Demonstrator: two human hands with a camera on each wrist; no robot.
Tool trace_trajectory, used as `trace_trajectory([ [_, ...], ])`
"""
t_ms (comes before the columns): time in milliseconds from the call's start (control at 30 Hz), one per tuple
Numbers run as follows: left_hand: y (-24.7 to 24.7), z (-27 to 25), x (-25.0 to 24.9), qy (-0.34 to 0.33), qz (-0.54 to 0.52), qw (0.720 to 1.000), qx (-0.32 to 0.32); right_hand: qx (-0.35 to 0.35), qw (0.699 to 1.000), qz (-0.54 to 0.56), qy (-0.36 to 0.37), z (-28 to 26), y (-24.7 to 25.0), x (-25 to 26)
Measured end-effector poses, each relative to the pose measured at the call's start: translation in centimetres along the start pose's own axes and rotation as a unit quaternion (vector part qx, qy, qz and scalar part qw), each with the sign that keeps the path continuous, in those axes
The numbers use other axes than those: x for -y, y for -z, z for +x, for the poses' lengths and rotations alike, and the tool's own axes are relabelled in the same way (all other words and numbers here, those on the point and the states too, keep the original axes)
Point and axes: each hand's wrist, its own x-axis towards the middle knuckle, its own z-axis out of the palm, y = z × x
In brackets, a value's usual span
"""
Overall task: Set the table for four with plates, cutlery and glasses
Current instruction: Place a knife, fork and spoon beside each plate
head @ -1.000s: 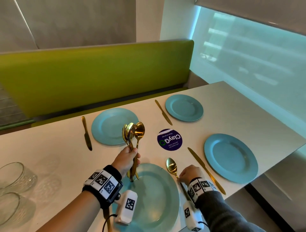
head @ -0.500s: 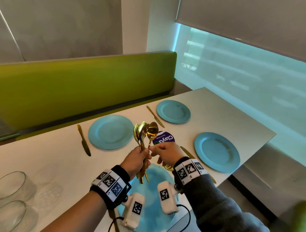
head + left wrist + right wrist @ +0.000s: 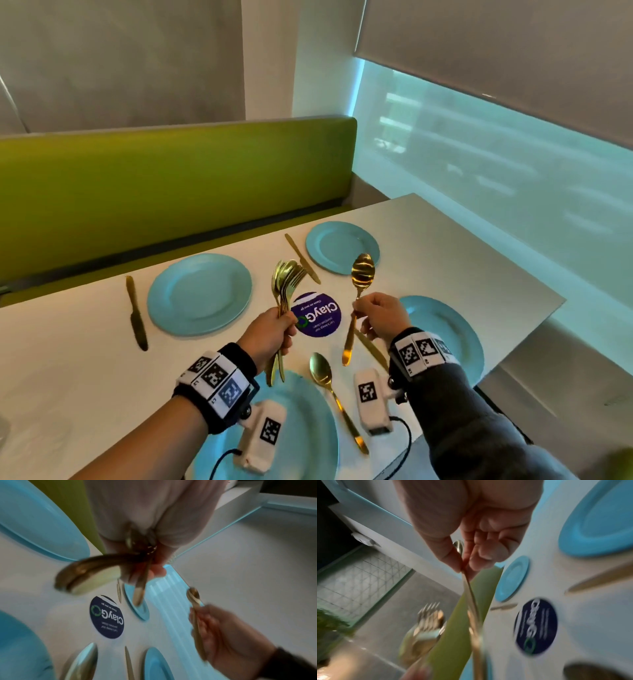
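Observation:
My left hand (image 3: 274, 330) grips a bunch of gold spoons and forks (image 3: 286, 284) upright above the white table (image 3: 68, 377). To its right, my right hand (image 3: 376, 317) pinches the handle of a single gold spoon (image 3: 361, 274), bowl up; the spoon (image 3: 471, 586) shows in the right wrist view. Another gold spoon (image 3: 329, 387) lies beside the near blue plate (image 3: 308, 435). Three more blue plates (image 3: 200, 294) (image 3: 342, 246) (image 3: 455, 335) are laid out, with gold knives (image 3: 135, 313) (image 3: 303, 258) (image 3: 371, 349) beside them.
A round dark blue sticker (image 3: 317, 313) sits in the table's middle. A green bench back (image 3: 171, 178) runs along the far side. A window (image 3: 496, 164) is on the right, past the table's right edge (image 3: 513, 260).
My right hand left the spoon laid by the near plate, rose to the bunch, and pulled one spoon out to the right. The head view swung right.

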Motion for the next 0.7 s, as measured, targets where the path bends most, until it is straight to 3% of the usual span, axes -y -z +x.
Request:
trace_trajectory([
  [133,-3.1,3.6,-1.7,0.024,-0.052,0.998,-0.021,-0.01,0.991,-0.132,-0.034,6.1,8.5,-2.8],
  [333,-9.6,8.2,-3.1,0.043,-0.071,0.996,-0.028,-0.05,0.942,-0.316,-0.104,12.7,19.4,-7.9],
  [433,-12.1,9.8,-3.1,0.049,-0.071,0.996,-0.03,-0.042,0.923,-0.356,-0.138,14.5,22.3,-9.7],
  [700,-17.8,13.3,-2.2,0.054,-0.029,0.998,-0.013,-0.046,0.909,-0.364,-0.197,17.6,26.4,-14.4],
])
